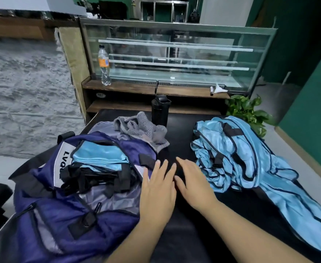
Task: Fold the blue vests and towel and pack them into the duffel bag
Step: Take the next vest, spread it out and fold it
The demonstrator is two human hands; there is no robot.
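Head view showed the left hand [156, 188] and right hand [192, 184] side by side, fingers straight and grasping nothing, over the dark surface [184, 234]. Folded blue vests [99, 155] sat inside the open duffel bag [65, 221]; a grey towel [140, 129] lay crumpled behind it, and unfolded vests [237, 154] were heaped at right.

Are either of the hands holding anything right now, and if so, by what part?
Nothing is held. The left hand and right hand are both open, fingers straight, over the table between the bag and the loose vests.
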